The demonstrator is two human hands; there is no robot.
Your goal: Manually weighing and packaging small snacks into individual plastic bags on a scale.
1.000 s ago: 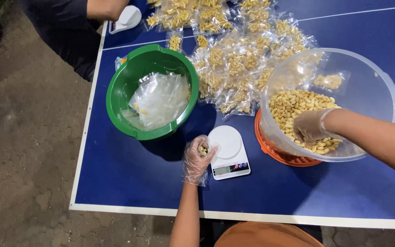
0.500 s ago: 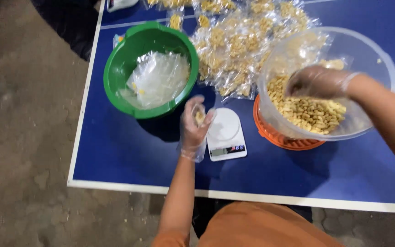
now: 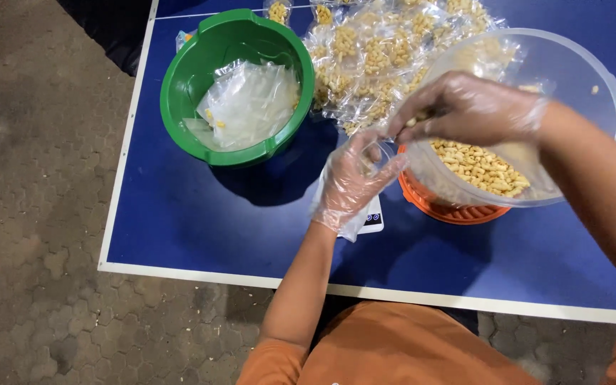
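As the gloved left hand (image 3: 354,182) held a small clear bag (image 3: 372,151) open, the right hand (image 3: 468,108) pinched nuts (image 3: 416,120) above it — filling underway; dropping them demanded careful aim.

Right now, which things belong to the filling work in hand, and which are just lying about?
In use:
left hand
right hand
small clear bag
clear tub of nuts
kitchen scale

Lying about:
green bowl of empty bags
filled packets
orange lid
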